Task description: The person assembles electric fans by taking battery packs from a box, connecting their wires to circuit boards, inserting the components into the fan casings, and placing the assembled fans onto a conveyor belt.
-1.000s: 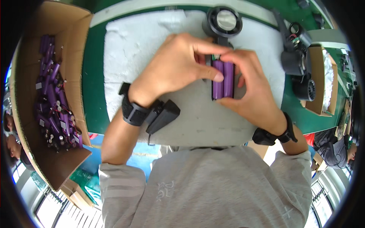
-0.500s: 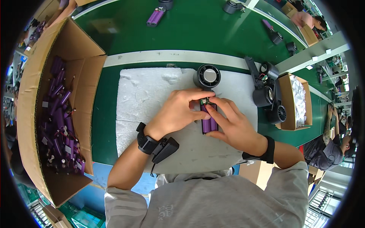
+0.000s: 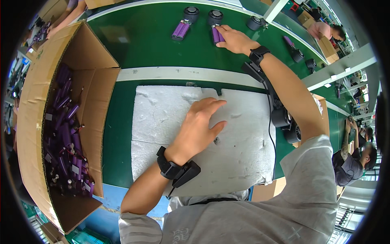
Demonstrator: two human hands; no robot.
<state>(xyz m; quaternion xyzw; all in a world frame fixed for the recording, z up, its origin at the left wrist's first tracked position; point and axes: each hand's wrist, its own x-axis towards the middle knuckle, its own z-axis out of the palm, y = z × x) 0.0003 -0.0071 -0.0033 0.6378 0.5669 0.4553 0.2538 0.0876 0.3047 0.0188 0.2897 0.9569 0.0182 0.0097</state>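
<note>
My right hand (image 3: 235,40) reaches far over the green surface, its fingers closed on the purple battery pack (image 3: 217,35) of a small fan unit. The round black fan head (image 3: 215,16) points away from me. To its left lies a similar unit with a purple battery pack (image 3: 180,30) and black head (image 3: 191,14). My left hand (image 3: 198,128) hovers over the white foam pad (image 3: 243,122), fingers and thumb apart, with nothing in it.
A tall cardboard box (image 3: 91,101) full of purple battery packs (image 3: 67,134) stands at left. A pale rail (image 3: 174,73) crosses behind the pad. Black fan parts (image 3: 280,118) sit at right, partly behind my arm. More fan units (image 3: 298,55) lie far right. Other people work beyond.
My right hand has carried the fan unit from the foam pad to the far green surface, beyond the rail. My left hand has let go of it and stays over the pad, fingers spread.
</note>
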